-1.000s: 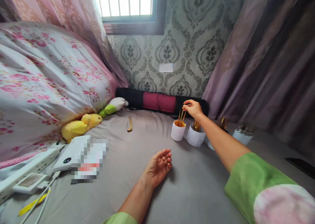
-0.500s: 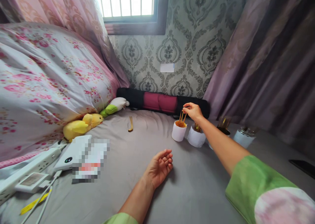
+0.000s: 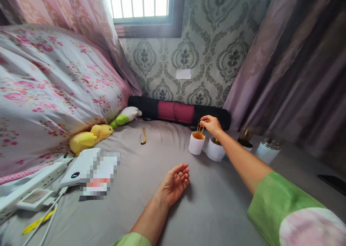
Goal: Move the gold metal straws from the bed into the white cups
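My right hand (image 3: 211,125) is at the white cup (image 3: 196,146) on the left of a row, fingers pinched at the top of a thin golden stick (image 3: 202,128). Several such sticks stand in this cup, whose inside looks orange. Just right of it, partly behind my right forearm, is a second white container (image 3: 214,151) with golden pieces in it. My left hand (image 3: 176,184) rests on the grey sheet, palm turned up, fingers loosely curled and holding nothing. Farther off to the left lie a few slim golden sticks (image 3: 143,136).
Beyond my right forearm stand a dark-rimmed container (image 3: 245,143) and a pale jar (image 3: 268,151). A black and red roll (image 3: 175,112) lies along the wall. To the left are plush toys (image 3: 90,138), a power bank (image 3: 78,168), a power strip (image 3: 35,184) and cables.
My right hand has dropped slightly toward the left cup, still pinching the stick. My left hand stays in place.
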### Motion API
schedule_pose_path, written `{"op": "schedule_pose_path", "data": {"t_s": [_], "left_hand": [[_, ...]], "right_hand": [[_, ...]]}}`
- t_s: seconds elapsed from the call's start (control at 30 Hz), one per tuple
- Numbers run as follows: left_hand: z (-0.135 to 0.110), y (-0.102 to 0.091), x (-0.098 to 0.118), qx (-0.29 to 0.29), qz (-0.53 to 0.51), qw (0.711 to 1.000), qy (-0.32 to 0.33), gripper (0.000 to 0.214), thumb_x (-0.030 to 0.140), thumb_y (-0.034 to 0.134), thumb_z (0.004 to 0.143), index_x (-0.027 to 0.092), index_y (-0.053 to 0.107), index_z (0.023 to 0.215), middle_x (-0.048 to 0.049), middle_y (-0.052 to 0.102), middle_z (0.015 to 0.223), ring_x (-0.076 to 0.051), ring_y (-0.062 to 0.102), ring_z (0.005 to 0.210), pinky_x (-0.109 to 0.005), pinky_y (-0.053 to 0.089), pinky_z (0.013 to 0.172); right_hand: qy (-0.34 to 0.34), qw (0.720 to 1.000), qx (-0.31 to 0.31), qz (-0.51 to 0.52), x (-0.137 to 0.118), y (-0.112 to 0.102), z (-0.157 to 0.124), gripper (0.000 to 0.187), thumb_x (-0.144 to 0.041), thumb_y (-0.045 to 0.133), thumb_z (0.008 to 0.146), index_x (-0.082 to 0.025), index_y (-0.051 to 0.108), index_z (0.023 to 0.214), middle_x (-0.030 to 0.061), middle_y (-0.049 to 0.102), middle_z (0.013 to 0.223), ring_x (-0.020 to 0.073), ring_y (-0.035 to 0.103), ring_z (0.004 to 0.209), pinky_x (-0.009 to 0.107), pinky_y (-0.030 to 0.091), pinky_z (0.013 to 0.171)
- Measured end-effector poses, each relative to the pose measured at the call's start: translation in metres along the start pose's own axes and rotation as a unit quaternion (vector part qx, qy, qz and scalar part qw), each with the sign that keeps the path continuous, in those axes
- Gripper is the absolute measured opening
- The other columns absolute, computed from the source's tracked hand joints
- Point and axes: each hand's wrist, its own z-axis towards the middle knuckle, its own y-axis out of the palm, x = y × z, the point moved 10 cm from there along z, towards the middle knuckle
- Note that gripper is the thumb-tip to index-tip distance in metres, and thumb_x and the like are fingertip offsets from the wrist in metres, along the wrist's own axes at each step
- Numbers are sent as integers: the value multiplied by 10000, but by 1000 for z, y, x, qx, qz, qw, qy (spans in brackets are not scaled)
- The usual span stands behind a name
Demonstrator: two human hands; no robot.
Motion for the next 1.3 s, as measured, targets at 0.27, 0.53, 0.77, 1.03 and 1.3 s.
{"op": "schedule_pose_path", "data": {"t_s": [0.27,0.53,0.77,1.03,1.3], "left_hand": [[1,0,0,1,0,1000,-2,213,217,602,717,85,559,879,-35,584,705,-59,523,545,-160,420,500],[1,0,-1,-3,0,1000,-3,192,213,592,726,89,569,870,-38,588,704,-60,527,544,-163,422,499],[0,0,1,3,1,1000,2,179,204,593,723,87,569,858,-41,588,702,-59,525,541,-161,419,496],[0,1,0,-9,-8,1000,-1,180,211,587,731,84,572,858,-45,585,703,-63,528,547,-164,426,495],[1,0,0,-5,-4,1000,-6,165,215,577,739,87,573,843,-42,584,702,-54,521,536,-162,416,497]], "right_hand": [[3,1000,-13,13,2,6,-2,116,-164,550,632,-176,584,743,-1,655,643,124,628,594,226,499,568],[8,1000,-4,-2,7,6,1,127,-169,538,639,-178,592,753,1,654,643,122,628,584,229,500,573],[1,999,9,-40,10,2,6,130,-243,529,675,-185,618,750,-5,656,635,115,624,587,242,494,622],[5,998,27,-60,7,-4,6,207,-300,477,722,-178,638,766,13,661,638,119,616,561,250,483,611],[0,990,106,-88,-8,-32,3,242,-329,436,752,-186,631,744,30,670,677,137,622,636,242,459,625]]}}
